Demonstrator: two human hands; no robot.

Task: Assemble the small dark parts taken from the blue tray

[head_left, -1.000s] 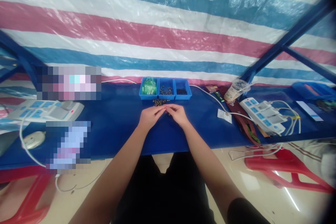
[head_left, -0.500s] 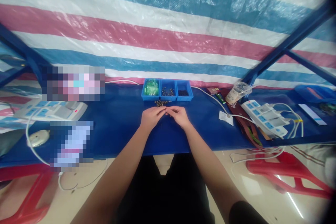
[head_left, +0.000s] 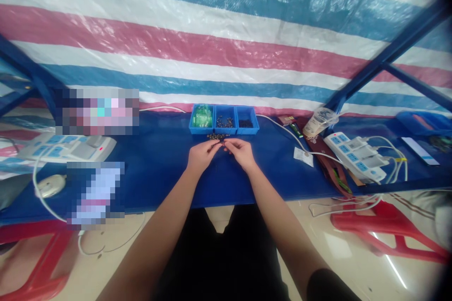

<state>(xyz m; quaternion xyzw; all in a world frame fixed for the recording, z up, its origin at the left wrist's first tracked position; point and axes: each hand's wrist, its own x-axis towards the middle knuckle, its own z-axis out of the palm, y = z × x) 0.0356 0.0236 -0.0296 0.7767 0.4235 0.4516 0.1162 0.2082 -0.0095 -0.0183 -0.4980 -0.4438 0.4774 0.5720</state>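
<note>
My left hand (head_left: 202,154) and my right hand (head_left: 240,152) meet fingertip to fingertip over the blue table (head_left: 158,169). Both are closed in a pinch; whatever lies between the fingers is too small to name. Just beyond them is a small pile of brass-coloured metal pieces (head_left: 215,137). Behind the pile stand three joined blue bins. The left bin (head_left: 201,130) contains a green plastic bag (head_left: 202,116). Small metal parts lie in the middle bin (head_left: 225,130), and small dark parts in the right bin (head_left: 247,130).
Power strips stand left (head_left: 70,148) and right (head_left: 355,157). Near the right one are a plastic cup (head_left: 319,122), a brown strap (head_left: 326,164), a white packet (head_left: 303,156) and a phone (head_left: 420,151). A mouse (head_left: 52,186) lies at left. Red stools (head_left: 388,228) flank the table.
My fingertips have drawn slightly apart and shifted, with both hands still pinching at the same spot before the pile. The bins and pile have not moved.
</note>
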